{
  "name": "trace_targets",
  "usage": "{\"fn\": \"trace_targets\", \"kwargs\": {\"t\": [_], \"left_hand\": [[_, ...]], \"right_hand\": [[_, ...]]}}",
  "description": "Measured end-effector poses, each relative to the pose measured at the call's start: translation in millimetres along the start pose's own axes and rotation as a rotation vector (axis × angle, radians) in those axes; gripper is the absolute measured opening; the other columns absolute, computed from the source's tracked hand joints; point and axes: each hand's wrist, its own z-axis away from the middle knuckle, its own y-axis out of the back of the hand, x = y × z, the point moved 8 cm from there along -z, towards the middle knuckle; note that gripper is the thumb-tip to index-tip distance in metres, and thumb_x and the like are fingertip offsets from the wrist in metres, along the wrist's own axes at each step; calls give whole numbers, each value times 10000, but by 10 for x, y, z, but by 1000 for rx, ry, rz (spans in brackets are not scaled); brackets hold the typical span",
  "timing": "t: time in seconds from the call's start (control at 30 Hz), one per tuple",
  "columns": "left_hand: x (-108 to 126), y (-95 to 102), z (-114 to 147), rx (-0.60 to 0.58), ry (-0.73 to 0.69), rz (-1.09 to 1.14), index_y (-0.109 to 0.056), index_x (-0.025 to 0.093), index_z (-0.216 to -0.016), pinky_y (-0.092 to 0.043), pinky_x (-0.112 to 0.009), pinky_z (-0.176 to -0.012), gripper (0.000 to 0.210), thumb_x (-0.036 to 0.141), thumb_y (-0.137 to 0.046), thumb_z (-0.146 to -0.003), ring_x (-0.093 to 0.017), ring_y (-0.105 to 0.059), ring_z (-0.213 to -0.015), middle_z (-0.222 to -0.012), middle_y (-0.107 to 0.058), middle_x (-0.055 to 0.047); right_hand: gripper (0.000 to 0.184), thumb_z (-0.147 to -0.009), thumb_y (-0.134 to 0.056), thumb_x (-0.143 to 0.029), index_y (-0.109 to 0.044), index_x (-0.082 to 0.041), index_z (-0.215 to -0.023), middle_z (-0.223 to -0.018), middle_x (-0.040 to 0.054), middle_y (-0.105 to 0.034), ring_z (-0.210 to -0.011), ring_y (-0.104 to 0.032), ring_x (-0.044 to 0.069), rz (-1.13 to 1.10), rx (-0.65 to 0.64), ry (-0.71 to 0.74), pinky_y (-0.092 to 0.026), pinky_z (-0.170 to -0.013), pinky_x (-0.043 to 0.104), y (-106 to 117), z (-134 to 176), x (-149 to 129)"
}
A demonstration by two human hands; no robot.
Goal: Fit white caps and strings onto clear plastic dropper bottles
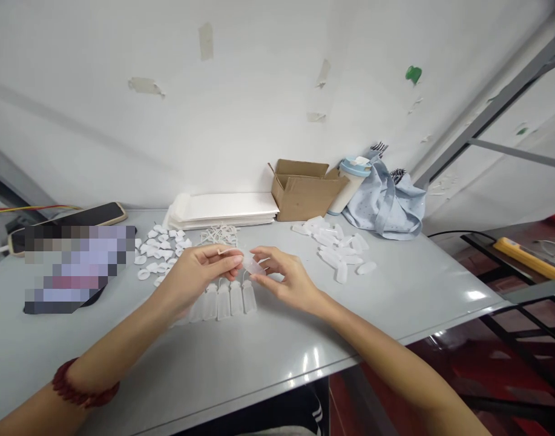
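Over the middle of the table my left hand (213, 261) is closed in a pinch, with a thin white cord (225, 250) showing at its fingers. Between both hands is a small translucent plastic sleeve (252, 264); the fingers of my right hand (284, 275) close on its other end. Below the hands lies a row of several similar sleeves (223, 301) with white tops and cord loops. Behind my left hand are a heap of loose white cords (219, 235) and a scatter of small white caps (157, 249). More loose translucent sleeves (336, 249) lie to the right.
Against the wall stand a stack of white envelopes (227, 208), an open cardboard box (304, 197), a cup with a blue lid (350, 184) and a light blue cloth bag (386, 203). A phone (93, 217) and a blurred-out item (84, 266) lie at left. The grey table's front edge (277, 386) is near me.
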Motion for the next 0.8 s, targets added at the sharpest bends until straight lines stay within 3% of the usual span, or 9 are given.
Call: {"fn": "trace_targets", "kwargs": {"t": [0.3,0.4,0.5,0.67,0.8], "left_hand": [[-18,21,30,120,-58,-43,-724,198,-856,-510,-265,-685,310,467,-741,-704,-149,-617,-663,-678,-673,-1],[34,16,50,124,-99,-140,-733,200,-811,-508,-266,-671,284,471,-710,-729,-158,-614,-655,-644,-662,3],[114,14,89,141,-137,-288,-721,205,-735,-502,-265,-620,264,467,-683,-745,-166,-605,-627,-611,-652,6],[351,-23,216,224,-464,-497,-701,214,-804,-527,-291,-682,229,424,-609,-819,-186,-638,-750,-840,-715,-29],[456,-113,367,307,-754,-696,-666,210,-924,-539,-308,-707,147,304,-560,-887,-169,-642,-751,-931,-691,-50]], "right_hand": [[332,-861,-620,-261,-550,-206,-1181,-984,58,-655,-820,-651,147,-74,6,-44,-565,-709,300,-7,10,-4],[348,-853,-624,-261,-546,-205,-1188,-1001,62,-651,-746,-650,132,-95,-9,-114,-546,-636,272,-23,26,22],[342,-846,-632,-259,-547,-212,-1173,-1056,69,-640,-773,-676,145,-194,-26,-197,-551,-691,302,-52,33,53],[319,-831,-670,-304,-564,-211,-1117,-1016,57,-681,-865,-711,192,-643,-111,-331,-542,-824,365,-153,3,72],[323,-790,-719,-293,-582,-193,-1065,-958,53,-719,-855,-716,203,-874,-143,-441,-526,-867,398,-196,-5,111]]}}
